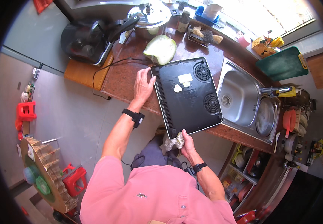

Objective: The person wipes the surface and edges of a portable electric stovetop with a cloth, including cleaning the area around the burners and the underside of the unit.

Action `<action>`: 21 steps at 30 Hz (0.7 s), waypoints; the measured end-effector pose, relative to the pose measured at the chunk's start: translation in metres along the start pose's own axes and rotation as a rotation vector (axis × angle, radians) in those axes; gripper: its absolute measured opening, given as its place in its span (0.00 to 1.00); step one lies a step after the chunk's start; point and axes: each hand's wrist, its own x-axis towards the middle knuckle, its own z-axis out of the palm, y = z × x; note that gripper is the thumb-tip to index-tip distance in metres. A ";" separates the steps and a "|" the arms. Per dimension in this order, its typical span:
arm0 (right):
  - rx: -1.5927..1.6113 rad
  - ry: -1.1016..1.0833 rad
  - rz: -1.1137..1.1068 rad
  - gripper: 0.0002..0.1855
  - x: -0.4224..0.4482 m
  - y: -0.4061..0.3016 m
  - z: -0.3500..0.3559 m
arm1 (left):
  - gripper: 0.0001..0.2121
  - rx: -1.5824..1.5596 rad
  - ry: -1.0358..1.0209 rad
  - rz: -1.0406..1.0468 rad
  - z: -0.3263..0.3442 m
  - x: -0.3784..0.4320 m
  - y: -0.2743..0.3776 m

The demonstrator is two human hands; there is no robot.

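Note:
A flat black appliance with two round fan grilles, likely an induction cooktop, shows its underside, with vents and labels. It lies tilted across the brown stone counter between a cut pale green melon and the sink. My left hand rests against its upper left corner, fingers slightly spread. At the near lower corner, my right hand grips a crumpled whitish cloth, thumb by the appliance's edge. A black power cord runs left from beside the melon and hangs over the counter's edge.
The steel sink with its faucet is at the right; a round lid lies in its side basin. A pressure cooker, a bottle and a wire rack with scrubbers stand behind. Open shelves hold cookware below.

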 end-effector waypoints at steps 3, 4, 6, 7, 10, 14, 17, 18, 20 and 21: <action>-0.023 -0.005 -0.004 0.23 0.000 -0.006 0.002 | 0.23 -0.060 0.106 -0.066 0.016 0.016 0.020; -0.015 0.013 -0.003 0.23 0.000 -0.005 0.002 | 0.21 -0.042 0.018 -0.182 0.018 0.028 0.027; -0.019 0.017 0.011 0.22 0.000 -0.004 0.002 | 0.18 -0.072 0.049 -0.307 0.027 0.049 0.017; -0.013 0.017 0.003 0.22 0.000 -0.006 0.004 | 0.19 -0.125 0.044 -0.380 0.028 0.057 0.017; -0.010 0.019 0.020 0.23 -0.003 -0.007 0.012 | 0.22 -0.100 0.033 -0.386 0.031 0.074 0.002; -0.035 0.025 0.000 0.23 0.002 0.001 0.005 | 0.22 -0.103 -0.007 -0.262 0.033 0.093 -0.010; -0.028 0.061 -0.042 0.22 0.001 0.003 0.004 | 0.19 -0.056 -0.025 -0.179 0.038 0.106 -0.010; -0.022 0.071 -0.048 0.21 -0.002 0.001 0.011 | 0.19 -0.039 -0.021 -0.117 0.039 0.109 -0.019; -0.012 0.075 -0.054 0.19 -0.001 -0.001 0.012 | 0.17 -0.055 -0.016 -0.091 0.039 0.108 -0.019; -0.007 0.074 -0.046 0.19 -0.001 -0.001 0.015 | 0.18 -0.063 0.024 -0.092 0.036 0.107 -0.030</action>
